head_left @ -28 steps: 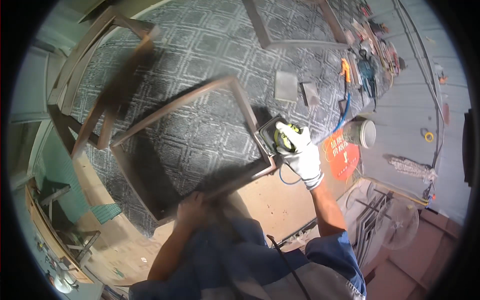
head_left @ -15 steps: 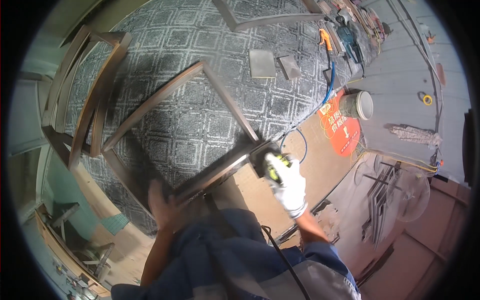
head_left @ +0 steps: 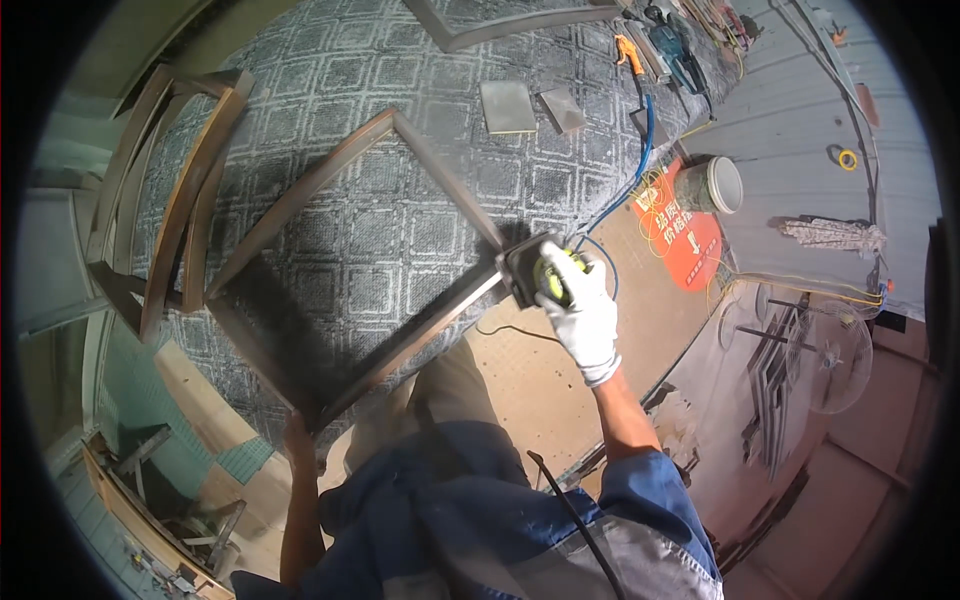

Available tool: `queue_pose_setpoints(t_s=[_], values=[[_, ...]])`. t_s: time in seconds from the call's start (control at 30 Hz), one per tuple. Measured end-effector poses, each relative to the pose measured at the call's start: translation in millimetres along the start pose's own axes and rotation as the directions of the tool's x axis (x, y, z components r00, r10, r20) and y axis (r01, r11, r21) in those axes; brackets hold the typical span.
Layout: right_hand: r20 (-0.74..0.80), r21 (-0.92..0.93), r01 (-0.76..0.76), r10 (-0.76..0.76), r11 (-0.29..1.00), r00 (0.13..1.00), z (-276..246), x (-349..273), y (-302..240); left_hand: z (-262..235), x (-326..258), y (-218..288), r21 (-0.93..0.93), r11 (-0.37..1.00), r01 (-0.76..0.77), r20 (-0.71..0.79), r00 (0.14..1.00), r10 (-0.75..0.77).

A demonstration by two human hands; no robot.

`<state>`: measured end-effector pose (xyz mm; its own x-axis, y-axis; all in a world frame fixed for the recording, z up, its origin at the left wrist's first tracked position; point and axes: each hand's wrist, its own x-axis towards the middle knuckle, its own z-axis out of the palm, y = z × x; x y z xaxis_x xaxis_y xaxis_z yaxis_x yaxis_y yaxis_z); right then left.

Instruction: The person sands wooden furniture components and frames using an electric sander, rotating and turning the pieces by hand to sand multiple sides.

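Right hand [head_left: 582, 318], in a white glove, was wrapped round a black-and-yellow sander [head_left: 550, 277] at the right corner of a brown frame [head_left: 450, 184]. Left hand [head_left: 300, 438] — bare — was at the near corner; couldn't tell if it was actually gripping. Frame lay on patterned grey carpet [head_left: 540, 180], bucket [head_left: 708, 187] off to the right.

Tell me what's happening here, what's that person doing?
The person's right hand, in a white glove, holds a black and yellow-green tool at the right corner of a brown frame. The bare left hand is at the frame's near corner; its grip is hard to see. The frame lies on a gray patterned carpet. More frames lean together on the left, and a bucket is off to the right.
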<state>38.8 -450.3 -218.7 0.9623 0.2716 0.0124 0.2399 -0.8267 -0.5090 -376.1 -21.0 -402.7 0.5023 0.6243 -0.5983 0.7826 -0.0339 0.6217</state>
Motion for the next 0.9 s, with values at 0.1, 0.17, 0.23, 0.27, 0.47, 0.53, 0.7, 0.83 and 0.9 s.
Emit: queue_pose_setpoints(t_s=[0.1, 0.17, 0.23, 0.27, 0.47, 0.53, 0.7, 0.83, 0.9], values=[[0.147, -0.007, 0.043, -0.041, 0.999, 0.988, 16, -27, -28, -8, 13, -6, 0.035, 0.999, -0.012, 0.062, 0.998, 0.010], [0.186, -0.016, 0.132, -0.126, 0.991, 0.974, 26, -47, -62, -13, 15, -18, 0.303, 0.902, -0.307, 0.123, 0.951, 0.282], [0.233, -0.020, 0.133, -0.125, 0.991, 0.964, 40, -76, -81, -10, 13, 4, 0.062, 0.982, -0.179, 0.172, 0.971, 0.166], [0.247, -0.047, 0.161, -0.145, 0.986, 0.958, 50, -87, -88, -7, 12, 23, -0.164, 0.986, -0.023, 0.244, 0.968, 0.063], [0.275, 0.079, 0.224, -0.237, 0.971, 0.932, 83, -147, -169, -13, -7, 74, -0.308, 0.949, 0.066, 0.299, 0.954, 0.030], [0.202, 0.146, 0.300, -0.325, 0.943, 0.924, 98, -168, -192, -14, 2, 70, -0.339, 0.932, 0.124, 0.328, 0.945, -0.007], [0.206, 0.334, 0.335, -0.416, 0.881, 0.886, 143, -217, -234, -28, 18, 58, -0.456, 0.867, 0.203, 0.476, 0.878, 0.045], [0.317, 0.260, 0.406, -0.475, 0.876, 0.821, 172, -251, -250, -40, 41, 63, -0.473, 0.787, 0.397, 0.633, 0.774, -0.011], [0.375, 0.250, 0.398, -0.468, 0.882, 0.800, 170, -260, -266, -43, 43, 65, -0.460, 0.777, 0.430, 0.696, 0.718, 0.014]])
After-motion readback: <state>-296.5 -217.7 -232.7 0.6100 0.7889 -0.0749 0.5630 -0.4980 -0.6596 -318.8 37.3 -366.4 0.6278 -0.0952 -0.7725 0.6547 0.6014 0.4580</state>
